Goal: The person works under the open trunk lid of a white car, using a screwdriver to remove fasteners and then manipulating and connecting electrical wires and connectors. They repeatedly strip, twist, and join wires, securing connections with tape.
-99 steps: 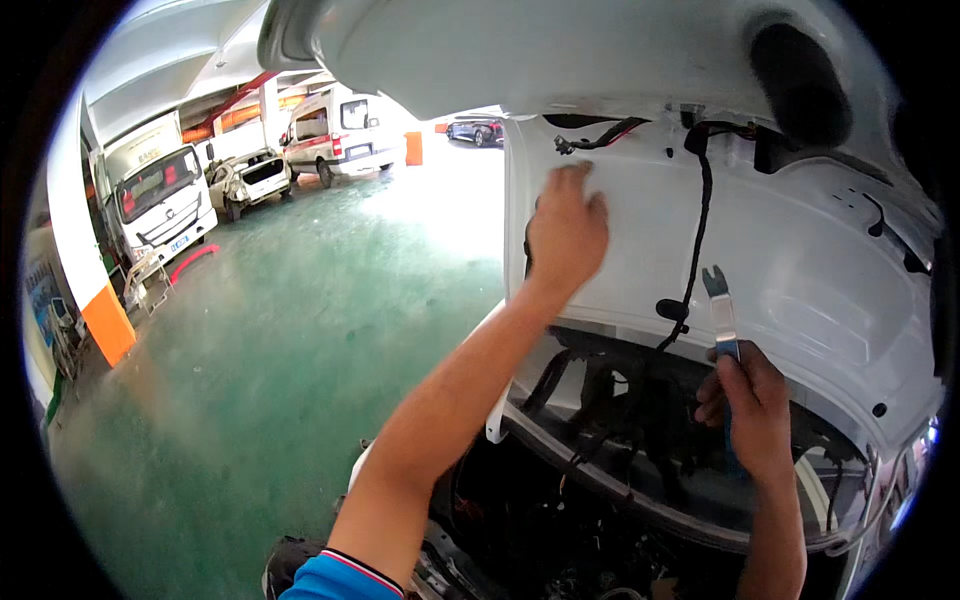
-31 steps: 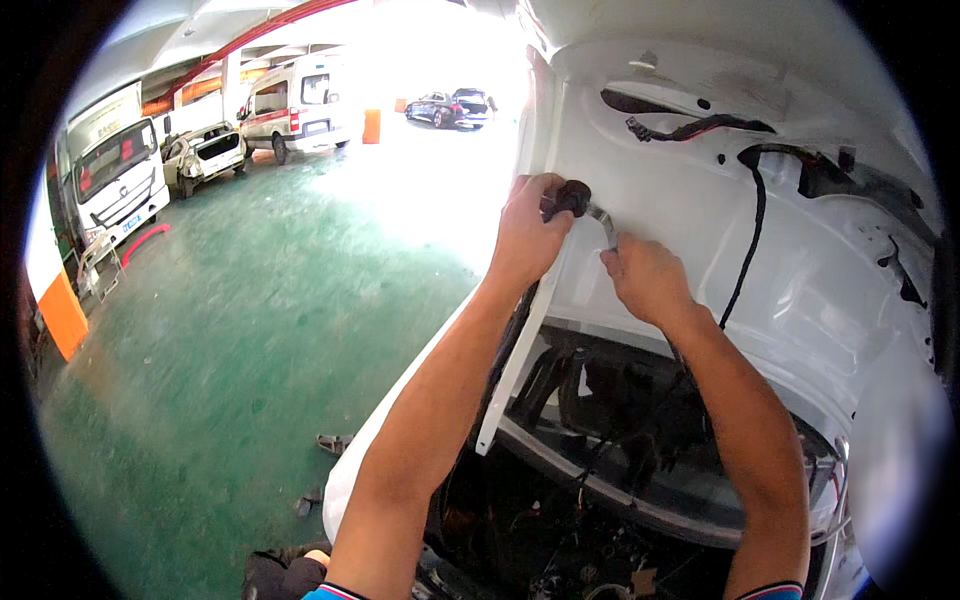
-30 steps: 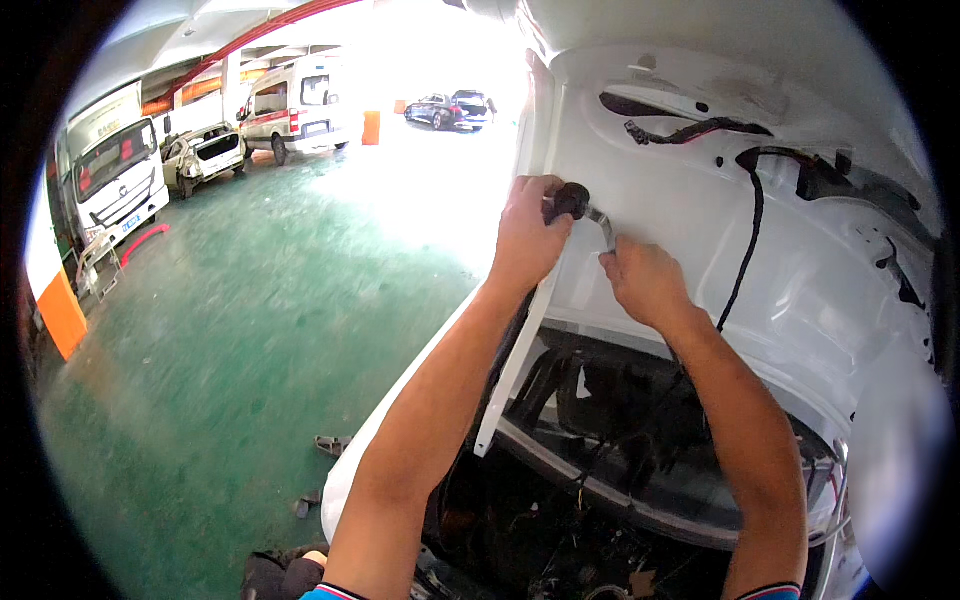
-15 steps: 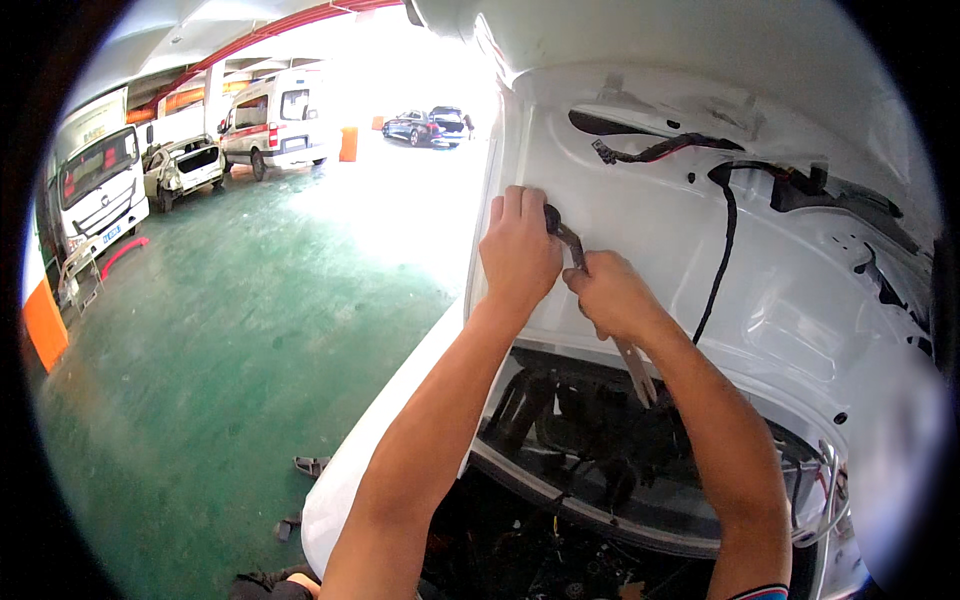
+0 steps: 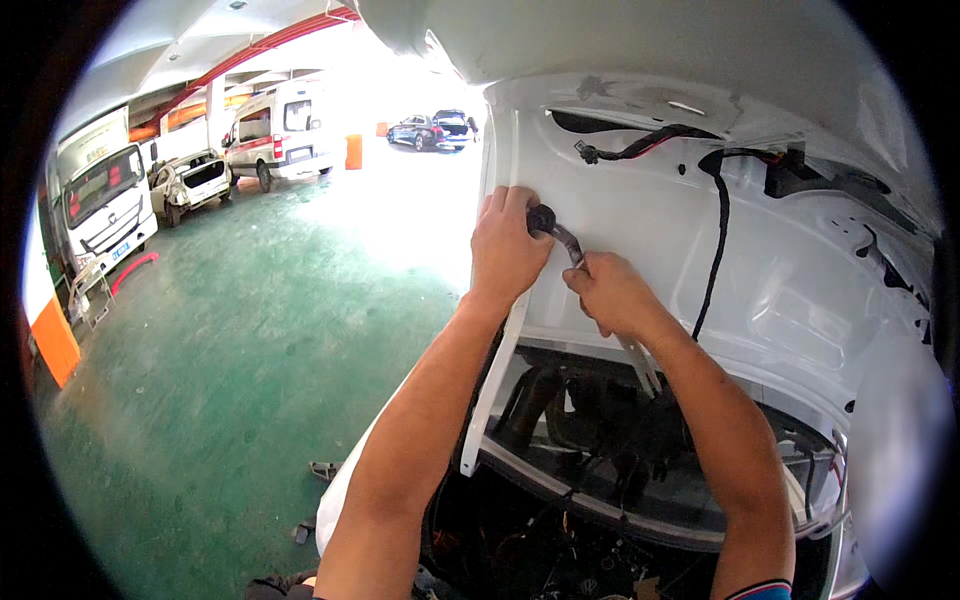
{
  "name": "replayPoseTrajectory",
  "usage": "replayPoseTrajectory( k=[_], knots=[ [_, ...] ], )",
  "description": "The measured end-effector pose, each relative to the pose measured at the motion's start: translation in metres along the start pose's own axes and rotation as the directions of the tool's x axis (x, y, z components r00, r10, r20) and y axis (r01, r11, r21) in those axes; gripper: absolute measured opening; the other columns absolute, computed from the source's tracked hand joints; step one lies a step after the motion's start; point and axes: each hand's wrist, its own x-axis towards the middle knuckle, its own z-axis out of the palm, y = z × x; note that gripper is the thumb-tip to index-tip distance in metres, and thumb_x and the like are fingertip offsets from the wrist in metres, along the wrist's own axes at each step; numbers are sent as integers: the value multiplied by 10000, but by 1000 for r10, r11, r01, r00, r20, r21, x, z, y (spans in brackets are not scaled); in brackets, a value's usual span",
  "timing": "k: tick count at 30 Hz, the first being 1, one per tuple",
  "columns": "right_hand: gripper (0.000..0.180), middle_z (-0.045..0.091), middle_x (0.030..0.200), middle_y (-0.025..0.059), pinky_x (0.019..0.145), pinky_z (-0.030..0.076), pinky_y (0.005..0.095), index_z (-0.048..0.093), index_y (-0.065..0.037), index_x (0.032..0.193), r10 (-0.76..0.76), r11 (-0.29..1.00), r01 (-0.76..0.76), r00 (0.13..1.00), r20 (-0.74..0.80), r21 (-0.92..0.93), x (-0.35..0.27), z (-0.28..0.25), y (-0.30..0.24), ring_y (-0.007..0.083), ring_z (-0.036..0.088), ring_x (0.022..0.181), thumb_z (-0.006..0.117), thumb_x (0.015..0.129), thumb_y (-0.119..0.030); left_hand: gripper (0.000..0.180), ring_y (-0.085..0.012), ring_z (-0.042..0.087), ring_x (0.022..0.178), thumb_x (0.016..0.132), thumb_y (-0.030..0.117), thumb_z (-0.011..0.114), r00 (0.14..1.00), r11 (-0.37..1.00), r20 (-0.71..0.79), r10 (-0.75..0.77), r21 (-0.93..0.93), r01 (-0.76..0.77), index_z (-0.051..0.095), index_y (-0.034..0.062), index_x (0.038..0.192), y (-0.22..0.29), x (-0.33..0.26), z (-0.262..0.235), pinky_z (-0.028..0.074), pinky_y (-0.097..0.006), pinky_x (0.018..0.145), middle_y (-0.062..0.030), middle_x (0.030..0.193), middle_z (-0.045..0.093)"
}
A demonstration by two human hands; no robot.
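My left hand [image 5: 508, 245] is closed at the left edge of a raised white car lid [image 5: 640, 215], with its thumb side against the dark round end [image 5: 541, 219] of a bent metal bar. What its curled fingertips press on is hidden. My right hand [image 5: 612, 292] wraps round the middle of the metal bar [image 5: 572, 248]. The bar slants down to the right, and its lower end [image 5: 645, 368] looks split and slightly blurred. A narrow white strip [image 5: 497, 385] runs down from the lid's edge beside my left forearm.
Black wiring [image 5: 722, 230] hangs from openings in the lid. Below it sits a dark rear window [image 5: 600, 410]. On the green floor [image 5: 250, 380] stand a white truck [image 5: 105, 200], a damaged car [image 5: 190, 185], a white van [image 5: 280, 135] and an orange board [image 5: 55, 340].
The view has shifted, and the lid and hands sit slightly further left. The white strip's lower end has come into sight beside my left forearm. Both hands keep their grip.
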Motion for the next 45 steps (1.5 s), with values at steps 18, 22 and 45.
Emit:
replayPoseTrajectory(
  k=[18, 22, 45],
  knots=[
    [300, 699, 919, 251, 813, 535, 531, 673, 33, 958, -51, 945, 33, 998, -45, -327, 3, 0, -7, 405, 691, 876, 565, 955, -247, 259, -365, 583, 956, 705, 89, 697, 993, 996, 77, -87, 45, 83, 592, 20, 932, 10, 2, -1, 500, -465, 795, -136, 984, 593],
    [279, 690, 940, 253, 816, 519, 538, 649, 18, 968, -67, 944, 30, 993, -101, -329, -3, 4, -14, 431, 664, 927, 572, 949, -249, 303, -362, 591, 947, 718, 150, 736, 999, 1000, 50, -13, -16, 14, 604, 23, 960, -1, 1, -7, 499, -462, 794, -136, 994, 594],
    [334, 696, 977, 236, 863, 519, 528, 662, 20, 1003, 32, 987, -46, 995, -95, -153, -10, -4, -3, 430, 675, 919, 544, 978, -291, 237, -360, 674, 833, 812, 283, 675, 961, 931, 187, -205, 340, 133, 716, 50, 829, 28, 15, -7, 543, -461, 732, -133, 932, 669]
  ],
)
